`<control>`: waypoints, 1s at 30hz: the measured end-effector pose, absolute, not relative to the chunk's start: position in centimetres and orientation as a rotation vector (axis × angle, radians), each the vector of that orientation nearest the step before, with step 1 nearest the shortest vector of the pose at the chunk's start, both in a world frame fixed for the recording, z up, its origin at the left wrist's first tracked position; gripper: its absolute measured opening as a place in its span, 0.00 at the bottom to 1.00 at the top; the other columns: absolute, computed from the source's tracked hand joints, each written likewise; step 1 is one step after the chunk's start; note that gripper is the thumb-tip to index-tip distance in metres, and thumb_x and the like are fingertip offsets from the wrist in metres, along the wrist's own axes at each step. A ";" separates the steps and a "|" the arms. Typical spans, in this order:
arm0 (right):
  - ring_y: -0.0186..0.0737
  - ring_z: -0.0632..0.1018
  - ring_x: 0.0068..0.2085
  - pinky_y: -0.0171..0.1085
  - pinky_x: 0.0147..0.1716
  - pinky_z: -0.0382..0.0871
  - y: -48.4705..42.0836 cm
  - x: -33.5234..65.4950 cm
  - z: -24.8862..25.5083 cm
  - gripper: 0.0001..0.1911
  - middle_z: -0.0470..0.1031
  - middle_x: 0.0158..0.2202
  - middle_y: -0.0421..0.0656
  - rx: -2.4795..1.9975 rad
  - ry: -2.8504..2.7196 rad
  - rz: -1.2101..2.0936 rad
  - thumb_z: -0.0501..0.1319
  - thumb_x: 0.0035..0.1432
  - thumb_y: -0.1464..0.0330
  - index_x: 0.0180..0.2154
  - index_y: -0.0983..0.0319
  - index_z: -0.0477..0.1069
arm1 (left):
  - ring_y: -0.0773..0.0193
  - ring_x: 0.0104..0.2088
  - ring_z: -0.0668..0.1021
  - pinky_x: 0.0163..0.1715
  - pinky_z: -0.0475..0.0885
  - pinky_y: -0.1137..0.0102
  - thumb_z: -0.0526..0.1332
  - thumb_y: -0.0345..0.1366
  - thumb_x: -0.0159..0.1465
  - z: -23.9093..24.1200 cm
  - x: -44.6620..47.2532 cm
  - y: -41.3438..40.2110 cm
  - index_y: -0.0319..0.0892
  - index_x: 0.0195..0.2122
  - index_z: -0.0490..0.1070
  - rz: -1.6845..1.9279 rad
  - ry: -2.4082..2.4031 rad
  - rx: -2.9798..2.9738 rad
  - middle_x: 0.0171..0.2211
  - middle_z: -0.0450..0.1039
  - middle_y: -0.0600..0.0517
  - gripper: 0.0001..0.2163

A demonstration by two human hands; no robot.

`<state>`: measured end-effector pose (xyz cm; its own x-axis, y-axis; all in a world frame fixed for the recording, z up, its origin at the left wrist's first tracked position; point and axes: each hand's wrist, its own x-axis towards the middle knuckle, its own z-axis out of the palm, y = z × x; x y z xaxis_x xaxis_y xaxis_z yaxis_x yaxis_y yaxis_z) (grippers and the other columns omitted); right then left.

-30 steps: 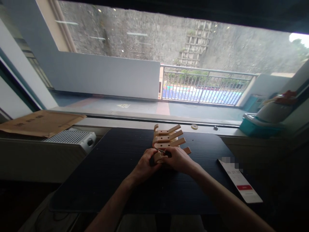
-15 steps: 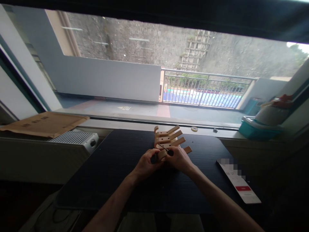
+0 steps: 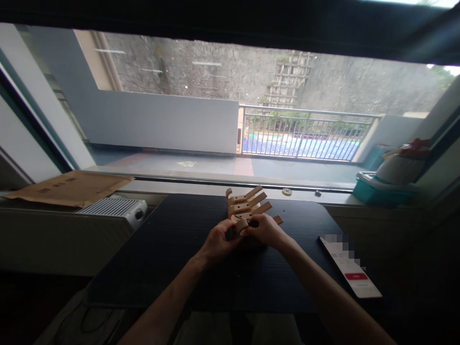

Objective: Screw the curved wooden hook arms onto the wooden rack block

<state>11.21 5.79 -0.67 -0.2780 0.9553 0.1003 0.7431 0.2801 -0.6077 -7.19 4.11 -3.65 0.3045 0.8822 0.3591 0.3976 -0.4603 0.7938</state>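
A light wooden rack with several slanted pegs (image 3: 246, 203) lies on the black table (image 3: 179, 258) in front of me. My left hand (image 3: 217, 244) is closed round the rack's near end, thumb against a rounded wooden piece. My right hand (image 3: 264, 231) is closed on a small dark-handled tool (image 3: 252, 224) pressed at that same near end. Both hands meet over the rack's front part and hide it.
A white paper with a red mark (image 3: 350, 268) lies on the table at the right. On the left, a flat cardboard box (image 3: 72, 187) rests over a white grilled appliance (image 3: 115, 208). A teal container (image 3: 383, 191) stands on the sill, with a small round object (image 3: 286, 191) nearby.
The view has tilted slightly. Both hands stay on the rack's near end, with the right hand and tool shifting a little over it.
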 end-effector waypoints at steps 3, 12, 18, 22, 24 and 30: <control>0.38 0.75 0.33 0.33 0.30 0.61 5.6 11.3 -0.2 0.08 0.79 0.32 0.42 -1.458 -2.174 0.633 0.64 0.52 0.65 0.32 0.63 0.77 | 0.56 0.44 0.77 0.46 0.72 0.66 0.66 0.37 0.53 -3.8 -7.1 4.1 0.43 0.41 0.75 1.120 1.157 1.972 0.42 0.77 0.49 0.14; 0.37 0.72 0.30 0.34 0.29 0.58 5.8 11.7 0.7 0.07 0.77 0.29 0.44 -1.369 -2.308 0.631 0.60 0.54 0.68 0.31 0.65 0.75 | 0.57 0.45 0.77 0.47 0.71 0.67 0.66 0.38 0.55 -4.2 -7.2 4.0 0.43 0.41 0.76 1.093 1.136 2.002 0.41 0.77 0.50 0.12; 0.34 0.70 0.27 0.33 0.25 0.58 7.4 12.0 0.2 0.08 0.74 0.26 0.40 -1.332 -2.253 0.732 0.63 0.49 0.65 0.28 0.64 0.74 | 0.55 0.45 0.77 0.48 0.71 0.65 0.65 0.37 0.55 -4.3 -7.3 4.4 0.43 0.43 0.75 1.083 1.144 1.980 0.43 0.77 0.49 0.14; 0.33 0.70 0.28 0.32 0.26 0.61 8.9 13.1 1.9 0.12 0.74 0.30 0.41 -1.315 -2.018 0.704 0.56 0.54 0.66 0.36 0.65 0.74 | 0.55 0.47 0.76 0.51 0.70 0.63 0.65 0.33 0.53 -4.8 -7.2 4.6 0.41 0.42 0.74 1.092 1.129 2.009 0.44 0.75 0.48 0.14; 0.33 0.70 0.28 0.32 0.26 0.62 9.3 14.1 3.1 0.13 0.73 0.29 0.40 -1.311 -1.917 0.689 0.55 0.55 0.65 0.37 0.65 0.73 | 0.56 0.47 0.76 0.51 0.70 0.62 0.64 0.33 0.54 -5.2 -7.0 4.8 0.40 0.41 0.73 1.140 1.129 2.012 0.43 0.74 0.47 0.12; 0.35 0.70 0.28 0.34 0.26 0.62 7.3 16.8 1.5 0.15 0.73 0.28 0.40 -1.334 -1.787 0.727 0.58 0.54 0.60 0.35 0.65 0.74 | 0.55 0.48 0.76 0.51 0.70 0.60 0.63 0.37 0.55 -5.8 -6.6 5.7 0.39 0.48 0.71 1.212 1.361 1.960 0.46 0.73 0.45 0.19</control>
<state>16.81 7.26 1.50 -0.1499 0.9578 0.2452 0.5149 0.2873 -0.8076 -6.58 5.73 -5.77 0.1218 0.9084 0.3999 0.5021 -0.4040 0.7647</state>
